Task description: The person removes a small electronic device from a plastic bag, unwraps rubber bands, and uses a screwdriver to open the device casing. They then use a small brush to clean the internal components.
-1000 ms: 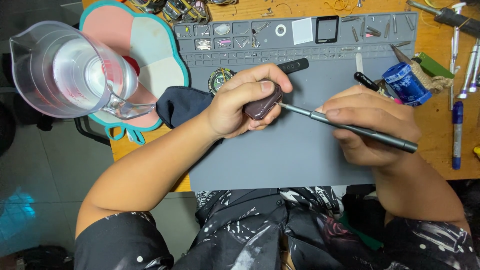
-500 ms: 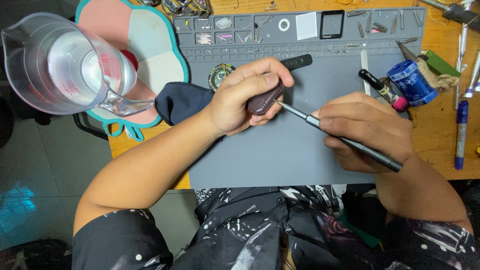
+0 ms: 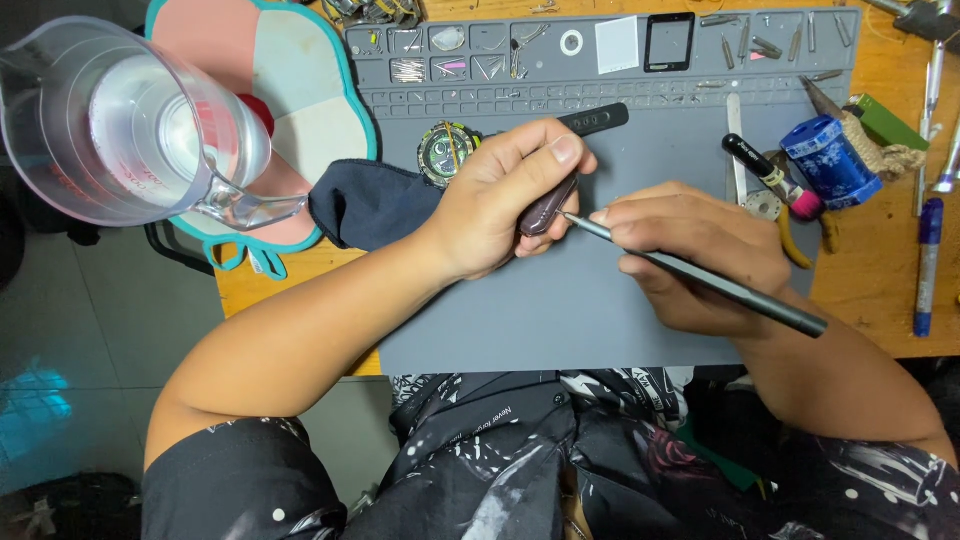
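My left hand (image 3: 500, 200) grips a small dark brown strap piece (image 3: 547, 208) over the grey work mat (image 3: 600, 300). My right hand (image 3: 700, 255) holds a slim dark metal tool (image 3: 740, 292) like a pen, its fine tip touching the brown piece. A black strap (image 3: 595, 121) pokes out behind my left thumb. A round watch body (image 3: 447, 152) with a green and gold face lies just beyond my left hand, next to a dark cloth (image 3: 365, 203).
A clear measuring jug (image 3: 130, 130) stands at the left on a pink and teal flower-shaped mat (image 3: 290, 70). The mat's top tray (image 3: 600, 45) holds several small parts. A blue cylinder (image 3: 830, 160), a black-handled tool (image 3: 770, 175) and a blue pen (image 3: 927, 265) lie at the right.
Both hands have shifted slightly toward the middle of the mat. The tool's tip stays against the brown piece, at a slightly changed angle.
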